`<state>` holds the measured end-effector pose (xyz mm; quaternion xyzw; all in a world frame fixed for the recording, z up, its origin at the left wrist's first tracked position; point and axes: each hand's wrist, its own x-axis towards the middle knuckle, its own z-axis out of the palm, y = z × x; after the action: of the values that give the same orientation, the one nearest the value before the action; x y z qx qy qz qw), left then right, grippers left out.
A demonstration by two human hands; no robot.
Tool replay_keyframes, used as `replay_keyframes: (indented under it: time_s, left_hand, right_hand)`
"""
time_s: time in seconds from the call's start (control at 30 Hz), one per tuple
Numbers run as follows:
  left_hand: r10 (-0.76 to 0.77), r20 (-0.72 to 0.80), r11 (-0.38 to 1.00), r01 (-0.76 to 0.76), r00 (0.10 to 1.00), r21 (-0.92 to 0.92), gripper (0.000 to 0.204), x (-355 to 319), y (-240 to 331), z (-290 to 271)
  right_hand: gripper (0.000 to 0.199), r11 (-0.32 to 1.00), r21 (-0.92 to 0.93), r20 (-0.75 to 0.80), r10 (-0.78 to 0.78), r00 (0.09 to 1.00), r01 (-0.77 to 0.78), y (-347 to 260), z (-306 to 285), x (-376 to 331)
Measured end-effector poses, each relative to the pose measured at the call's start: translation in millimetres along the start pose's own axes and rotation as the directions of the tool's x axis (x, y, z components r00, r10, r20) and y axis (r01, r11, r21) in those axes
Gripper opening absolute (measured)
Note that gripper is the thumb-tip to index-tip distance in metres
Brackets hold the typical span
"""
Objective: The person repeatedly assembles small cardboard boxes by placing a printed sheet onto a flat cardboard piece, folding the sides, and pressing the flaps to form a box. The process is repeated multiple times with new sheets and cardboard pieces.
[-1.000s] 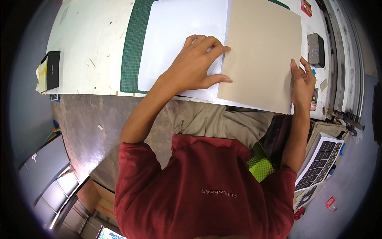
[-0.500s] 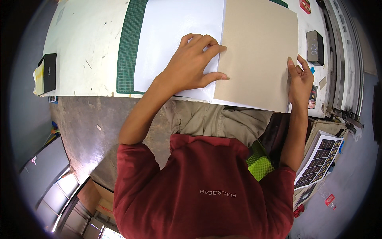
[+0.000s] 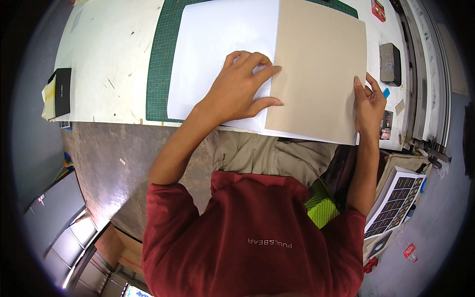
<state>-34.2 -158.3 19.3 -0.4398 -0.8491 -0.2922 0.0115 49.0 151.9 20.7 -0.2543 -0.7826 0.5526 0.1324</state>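
Note:
A beige-grey cardboard sheet (image 3: 319, 69) lies over the right part of a large white sheet (image 3: 213, 37). My left hand (image 3: 247, 86) rests on the white sheet with its thumb and index finger apart, their tips touching the cardboard near its left edge. At the cardboard's right edge, my right hand (image 3: 370, 106) pinches the border, thumb on top and the other fingers partly hidden beyond the edge. A green cutting mat (image 3: 161, 74) shows from under the white sheet at the left and along the top.
Right of the cardboard stand a dark digital clock (image 3: 390, 64) and a small red box (image 3: 378, 10). A metal rail (image 3: 420, 74) runs along the table's right side. A black box (image 3: 63, 92) sits at the far left of the white table (image 3: 106, 59). Printed sheets (image 3: 396, 203) lie lower right.
The view has shifted a little. My right hand and the cardboard's right edge have moved slightly left. My left hand keeps its place at the cardboard's left edge.

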Motion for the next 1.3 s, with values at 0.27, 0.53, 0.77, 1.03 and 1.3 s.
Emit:
replay_keyframes:
  time_s: [0.27, 0.53, 0.77, 1.03, 1.3]
  left_hand:
    - [-0.006, 0.003, 1.0, 0.006, 1.0, 0.019, 0.062, -1.2, -0.1, 1.8]
    - [-0.009, 0.022, 0.999, 0.008, 1.0, 0.051, 0.061, 0.3, 1.2, 1.2]
    - [-0.026, 0.055, 0.989, 0.018, 0.998, 0.146, 0.06, 1.2, 8.5, -0.5]
    - [-0.167, -0.045, 0.984, 0.169, 0.985, 0.053, 0.075, -32.7, 37.7, -5.4]
    - [-0.366, -0.781, 0.81, 0.586, 0.505, -0.001, 0.089, -115.3, 44.8, 42.1]
  right_hand:
    - [0.054, 1.0, -0.009, 0.044, 0.03, 0.999, -0.03, -0.2, 1.1, 3.1]
    - [0.049, 0.984, -0.174, 0.066, 0.061, 0.996, -0.048, -7.2, 0.2, 2.8]
    - [0.041, 0.696, -0.628, 0.148, -0.331, 0.932, 0.347, -47.4, -13.3, -19.4]
    - [0.044, 0.448, -0.566, 0.56, -0.406, 0.722, 0.692, -23.8, 13.2, -46.8]
    - [0.044, 0.469, -0.531, 0.577, -0.41, 0.707, 0.705, -25.9, 12.9, -44.4]
